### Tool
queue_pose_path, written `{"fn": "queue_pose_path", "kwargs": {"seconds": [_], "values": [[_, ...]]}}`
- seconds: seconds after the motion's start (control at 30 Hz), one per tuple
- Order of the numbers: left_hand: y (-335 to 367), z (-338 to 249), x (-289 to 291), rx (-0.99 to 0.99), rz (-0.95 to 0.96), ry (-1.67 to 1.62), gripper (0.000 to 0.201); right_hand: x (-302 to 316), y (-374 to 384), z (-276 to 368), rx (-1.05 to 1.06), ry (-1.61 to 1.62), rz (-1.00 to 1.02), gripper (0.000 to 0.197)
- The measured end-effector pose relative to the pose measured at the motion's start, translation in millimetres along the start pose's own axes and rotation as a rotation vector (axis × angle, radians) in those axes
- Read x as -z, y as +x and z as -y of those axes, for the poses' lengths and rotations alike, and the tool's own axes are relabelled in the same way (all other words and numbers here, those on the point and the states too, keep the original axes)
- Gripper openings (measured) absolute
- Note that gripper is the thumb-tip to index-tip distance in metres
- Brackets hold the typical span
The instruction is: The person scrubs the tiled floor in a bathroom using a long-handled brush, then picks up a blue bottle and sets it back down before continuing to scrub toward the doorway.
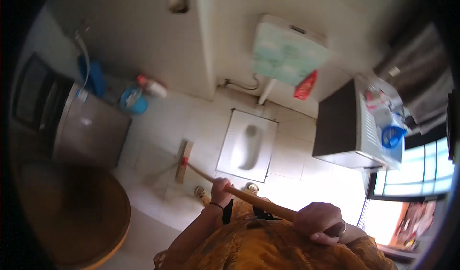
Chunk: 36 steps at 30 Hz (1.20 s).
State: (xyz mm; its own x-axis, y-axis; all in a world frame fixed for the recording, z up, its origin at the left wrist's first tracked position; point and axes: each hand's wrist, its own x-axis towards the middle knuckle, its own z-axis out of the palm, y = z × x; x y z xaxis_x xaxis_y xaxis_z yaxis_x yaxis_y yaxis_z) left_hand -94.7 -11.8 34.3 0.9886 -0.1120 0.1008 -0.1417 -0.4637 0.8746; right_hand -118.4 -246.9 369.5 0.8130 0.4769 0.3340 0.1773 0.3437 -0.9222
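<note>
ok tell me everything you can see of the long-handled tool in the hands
The long-handled tool has a tan, wood-looking handle, a red joint and a narrow, straight, pale brown head. The handle slants from the right hand, closed around its upper end, through the left hand further down, to the joint. The head appears to rest on the tiled floor, left of the squat toilet; its underside is hidden.

Pale floor tiles (206,140) lie open between the flat tan tool head (181,173) and white ceramic squat toilet (247,145); a boxy brown appliance (93,129) and round brown table (108,215) block the left, a dark-sided white cabinet (338,121) the right.
</note>
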Motion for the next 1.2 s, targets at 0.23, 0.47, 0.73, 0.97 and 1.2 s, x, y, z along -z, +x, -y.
{"fn": "queue_pose_path", "kwargs": {"seconds": [0.23,0.47,0.73,0.97,1.2], "values": [[-11,31,-49,0.213,0.187,-0.237,0.019,54,-51,7,0.139,-0.080,0.051,0.021],[-53,-23,-79,0.036,-0.035,0.174,0.017,70,-62,33,0.063,-0.089,0.102,0.019],[-55,-49,-30,0.336,0.100,0.187,0.022,50,-52,4,-0.039,-0.051,-0.023,0.039],[1,21,26,0.451,-0.059,0.266,0.015,24,5,-57,0.023,0.004,-0.029,0.030],[107,75,108,0.472,-0.190,0.263,0.013,-5,142,-111,0.201,0.100,-0.067,0.027]]}}
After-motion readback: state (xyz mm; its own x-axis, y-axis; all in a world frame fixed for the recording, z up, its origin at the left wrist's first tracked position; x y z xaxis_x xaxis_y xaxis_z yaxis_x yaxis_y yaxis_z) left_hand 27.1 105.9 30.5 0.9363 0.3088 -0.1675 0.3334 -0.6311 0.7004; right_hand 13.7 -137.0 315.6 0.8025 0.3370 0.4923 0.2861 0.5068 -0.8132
